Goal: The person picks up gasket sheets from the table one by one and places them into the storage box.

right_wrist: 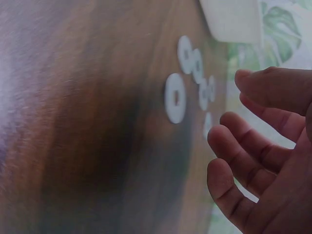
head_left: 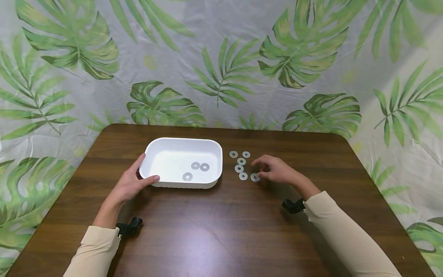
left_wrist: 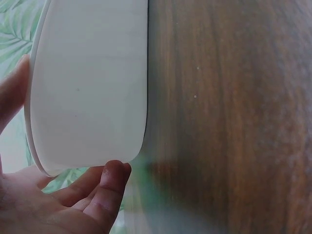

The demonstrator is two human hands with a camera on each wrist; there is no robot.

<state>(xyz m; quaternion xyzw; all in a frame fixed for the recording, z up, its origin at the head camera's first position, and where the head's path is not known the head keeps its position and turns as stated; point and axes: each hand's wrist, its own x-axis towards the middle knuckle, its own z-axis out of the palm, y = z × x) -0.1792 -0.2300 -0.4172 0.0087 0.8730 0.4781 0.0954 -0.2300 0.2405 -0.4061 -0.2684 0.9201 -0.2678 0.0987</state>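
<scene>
A white plastic tray (head_left: 166, 161) stands on the table's left side, with three flat metal washers (head_left: 187, 176) lying in it. My left hand (head_left: 129, 182) holds the tray's left end, thumb over the near rim and fingers round the far corner. In the left wrist view, fingertips (left_wrist: 114, 175) rest against the tray's lower corner. Several more washers (head_left: 239, 168) lie loosely grouped on the wood right of the tray. My right hand (head_left: 277, 169) hovers over the nearest washer (head_left: 255, 177), its fingers loosely bent and holding nothing. The right wrist view shows this washer (right_wrist: 175, 98) apart from the fingertips.
The dark wooden table (head_left: 221, 238) has its far edge just behind the tray. Behind it hangs a pale cloth (head_left: 221, 57) with a green leaf print. A black wrist strap (head_left: 129, 227) sits on the left forearm, another (head_left: 293, 206) on the right.
</scene>
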